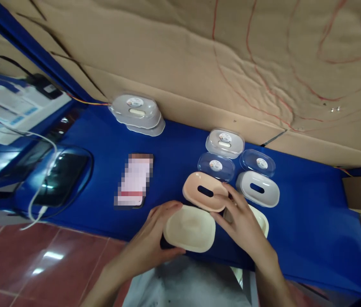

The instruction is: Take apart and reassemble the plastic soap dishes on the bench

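My left hand [151, 232] grips a cream oval soap dish [190, 228] by its left end, thumb below and fingers along the upper rim. Just above it is a peach soap dish [196, 185] with a dark slot in the middle. The thumb and fingers of my right hand [244, 224] pinch the right end of this peach dish. Partly hidden behind that hand, another cream dish [263, 219] rests on the blue table. A white slotted dish [270, 187] sits beyond it. Two clear lids [225, 171] [251, 162] with round stickers lie farther back.
A lidded white soap dish [211, 149] stands near the cardboard wall [155, 55]. Stacked lidded dishes [148, 106] are at the back left. A phone [135, 179] lies left of my hands. Cables and a dark device [62, 175] are farther left; a cardboard box [356, 196] is at right.
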Demonstrator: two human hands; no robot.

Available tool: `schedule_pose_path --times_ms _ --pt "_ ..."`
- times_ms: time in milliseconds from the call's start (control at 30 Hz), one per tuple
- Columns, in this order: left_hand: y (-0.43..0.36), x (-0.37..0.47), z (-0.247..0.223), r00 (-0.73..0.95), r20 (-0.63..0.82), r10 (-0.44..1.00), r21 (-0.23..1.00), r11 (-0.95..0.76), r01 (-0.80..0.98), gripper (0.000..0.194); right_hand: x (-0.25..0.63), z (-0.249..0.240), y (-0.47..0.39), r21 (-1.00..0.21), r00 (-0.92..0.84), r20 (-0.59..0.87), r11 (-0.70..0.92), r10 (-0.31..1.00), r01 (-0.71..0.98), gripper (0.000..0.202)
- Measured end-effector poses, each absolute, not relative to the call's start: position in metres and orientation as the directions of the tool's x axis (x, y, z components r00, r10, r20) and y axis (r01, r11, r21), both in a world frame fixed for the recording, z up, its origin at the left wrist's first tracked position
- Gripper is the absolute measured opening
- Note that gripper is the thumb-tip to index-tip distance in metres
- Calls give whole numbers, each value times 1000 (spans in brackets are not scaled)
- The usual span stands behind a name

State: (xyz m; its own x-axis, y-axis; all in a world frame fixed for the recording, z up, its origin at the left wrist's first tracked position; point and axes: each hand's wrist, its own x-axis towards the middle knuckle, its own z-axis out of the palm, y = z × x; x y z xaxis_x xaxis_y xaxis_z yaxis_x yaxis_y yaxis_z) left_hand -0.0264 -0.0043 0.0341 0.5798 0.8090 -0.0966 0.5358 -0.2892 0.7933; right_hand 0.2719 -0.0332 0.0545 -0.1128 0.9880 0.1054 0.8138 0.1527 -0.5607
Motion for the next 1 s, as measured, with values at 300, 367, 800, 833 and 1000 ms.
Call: schedule_pose_path --times_ms 300,367,800,833,1000 --pt "13 -7 22 470 -89 878 941 -80 328 115 272 56 -59 -603 -193 109 219 975 767 43" --pt "25 0 24 497 -76 865 964 -63 258 119 273 52 -60 -585 -234 105 251 966 771 44" --pt "101 42 38 593 114 797 979 11 -203 120 283 56 -15 -375 -284 173 330 943 866 59" --pt "100 44 34 576 121 808 977 8 -215 119 279 56 -12 -353 -282 189 333 941 874 70" --pt "96 39 25 516 123 848 969 9 -245 106 253 51 -7 -355 -285 235 355 929 865 80"
